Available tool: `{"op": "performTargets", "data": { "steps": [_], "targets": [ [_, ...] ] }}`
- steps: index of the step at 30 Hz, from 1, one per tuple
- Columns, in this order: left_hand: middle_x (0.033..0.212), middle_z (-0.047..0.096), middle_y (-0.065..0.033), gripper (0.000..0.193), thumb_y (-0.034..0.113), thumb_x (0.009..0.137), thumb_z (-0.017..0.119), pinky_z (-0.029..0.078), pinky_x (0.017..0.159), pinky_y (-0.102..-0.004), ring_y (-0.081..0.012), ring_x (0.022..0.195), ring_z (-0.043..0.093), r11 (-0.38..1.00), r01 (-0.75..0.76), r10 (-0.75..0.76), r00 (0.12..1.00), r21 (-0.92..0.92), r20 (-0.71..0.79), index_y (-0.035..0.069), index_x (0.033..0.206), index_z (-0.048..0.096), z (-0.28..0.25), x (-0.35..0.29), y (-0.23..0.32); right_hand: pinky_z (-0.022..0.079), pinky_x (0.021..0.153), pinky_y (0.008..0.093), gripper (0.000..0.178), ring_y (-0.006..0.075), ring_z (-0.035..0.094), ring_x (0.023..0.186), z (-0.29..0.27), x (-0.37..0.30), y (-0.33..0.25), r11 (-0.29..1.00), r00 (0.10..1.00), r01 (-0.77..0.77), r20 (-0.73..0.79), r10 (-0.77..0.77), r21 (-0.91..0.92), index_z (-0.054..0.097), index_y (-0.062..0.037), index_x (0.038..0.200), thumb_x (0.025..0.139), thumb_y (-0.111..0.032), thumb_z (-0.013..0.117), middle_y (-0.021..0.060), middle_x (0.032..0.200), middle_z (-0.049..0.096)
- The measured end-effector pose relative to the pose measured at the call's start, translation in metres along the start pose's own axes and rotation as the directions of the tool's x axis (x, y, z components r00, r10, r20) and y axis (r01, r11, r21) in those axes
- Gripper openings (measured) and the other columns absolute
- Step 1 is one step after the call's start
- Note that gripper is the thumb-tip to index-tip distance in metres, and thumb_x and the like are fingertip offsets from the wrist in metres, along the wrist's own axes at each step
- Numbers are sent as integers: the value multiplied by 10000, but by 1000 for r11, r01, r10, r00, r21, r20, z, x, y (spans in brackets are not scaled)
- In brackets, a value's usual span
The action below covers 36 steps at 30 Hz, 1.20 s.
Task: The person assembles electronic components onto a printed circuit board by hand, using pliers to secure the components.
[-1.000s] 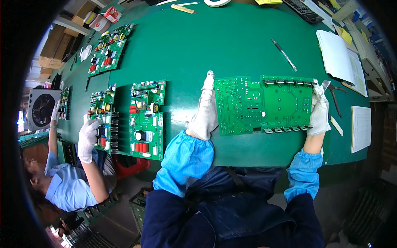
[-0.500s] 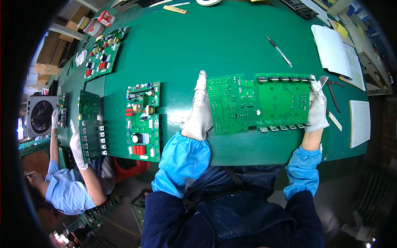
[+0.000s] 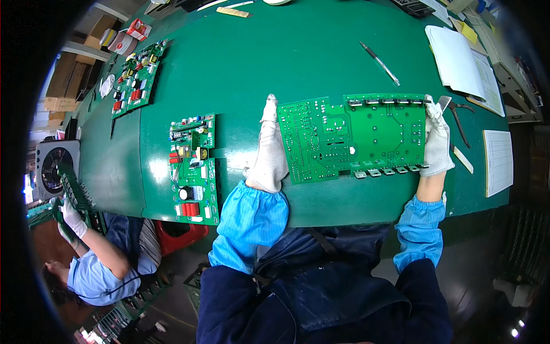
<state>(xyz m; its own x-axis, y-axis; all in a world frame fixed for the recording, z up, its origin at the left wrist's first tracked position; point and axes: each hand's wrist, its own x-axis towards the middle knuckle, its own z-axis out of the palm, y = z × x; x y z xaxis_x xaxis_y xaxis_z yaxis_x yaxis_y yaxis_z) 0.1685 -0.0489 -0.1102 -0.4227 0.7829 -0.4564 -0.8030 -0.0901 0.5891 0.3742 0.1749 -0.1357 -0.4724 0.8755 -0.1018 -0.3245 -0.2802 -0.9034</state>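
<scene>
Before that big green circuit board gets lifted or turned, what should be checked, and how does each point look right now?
1. Left hand in a white glove on the large green circuit board's left edge: ok.
2. Right hand on its right edge: ok.
3. Board lying flat on the green table: ok.
4. Smaller populated green board apart from it: ok.
5. Silver pen apart from it: ok.
6. Firmness of either grip: cannot tell.

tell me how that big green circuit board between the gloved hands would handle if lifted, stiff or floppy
Probably stiff: the circuit board lies flat between the left hand and right hand without sagging. Likely light, being thin. The metal tabs on its near edge could bend or snag.
</scene>
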Motion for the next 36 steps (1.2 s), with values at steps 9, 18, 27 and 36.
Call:
{"op": "performTargets", "data": {
  "steps": [9,18,27,36],
  "targets": [
    [1229,551,-176,796,685,864,366,479,906,-481,-305,1081,572,1000,-1,2,1000,-12,25,18,1283,480,-1,2,-1,486,770,224,260,96,589,888,13,-4,-4,999,1000,6,-28,-7,-51,644,-57,1099,926,-227,551,14,994,631],
    [1218,555,-171,777,682,869,363,475,913,-478,-298,1082,570,1000,-17,17,1000,24,22,27,1263,498,1,1,-1,479,770,217,222,88,590,876,21,-6,-6,994,1000,-1,-26,-2,-109,641,-75,1052,914,-234,573,3,943,630],
    [1217,557,-155,765,679,867,376,470,916,-458,-281,1077,571,999,-37,37,999,22,12,37,1263,503,-4,3,-2,471,785,214,228,86,587,875,20,-8,-7,994,1000,-17,-4,16,-112,639,-78,1058,912,-241,575,0,949,631],
    [1208,574,-134,731,651,887,366,466,925,-428,-263,1082,572,998,-67,67,998,22,15,39,1260,510,-2,4,-3,476,760,209,284,81,588,857,19,-5,-6,985,998,-65,0,66,-161,630,-70,1091,924,-287,554,8,956,631]
  ]
}}
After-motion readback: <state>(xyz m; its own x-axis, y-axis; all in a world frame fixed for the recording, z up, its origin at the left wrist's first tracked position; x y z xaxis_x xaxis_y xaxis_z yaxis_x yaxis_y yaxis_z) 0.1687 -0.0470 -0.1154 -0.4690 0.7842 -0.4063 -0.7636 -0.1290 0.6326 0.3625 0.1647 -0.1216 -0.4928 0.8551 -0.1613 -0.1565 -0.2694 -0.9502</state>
